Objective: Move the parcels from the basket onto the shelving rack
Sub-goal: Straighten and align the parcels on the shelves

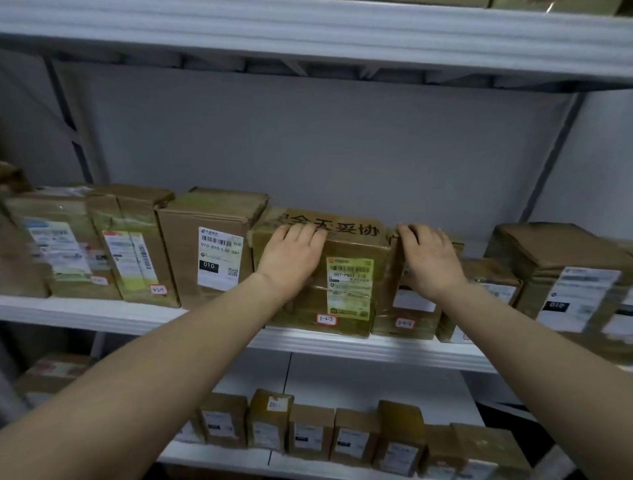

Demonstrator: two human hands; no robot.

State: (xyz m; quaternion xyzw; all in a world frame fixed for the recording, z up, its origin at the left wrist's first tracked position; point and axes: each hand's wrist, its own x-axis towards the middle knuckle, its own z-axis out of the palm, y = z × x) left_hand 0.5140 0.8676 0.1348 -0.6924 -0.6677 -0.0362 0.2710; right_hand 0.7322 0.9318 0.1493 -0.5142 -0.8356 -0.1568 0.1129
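Left hand and right hand, fingers flat, press the yellow-labelled box and neighbouring parcel; uneven pushing could skew them.

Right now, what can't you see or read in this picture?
Head view:
- Basket: out of frame.
- Labels on the left boxes: blurred.
- Labels on the bottom-shelf boxes: too small.
- Top-shelf boxes: cut off by the top edge.
- Middle box and small box: partly covered by the left hand and right hand.
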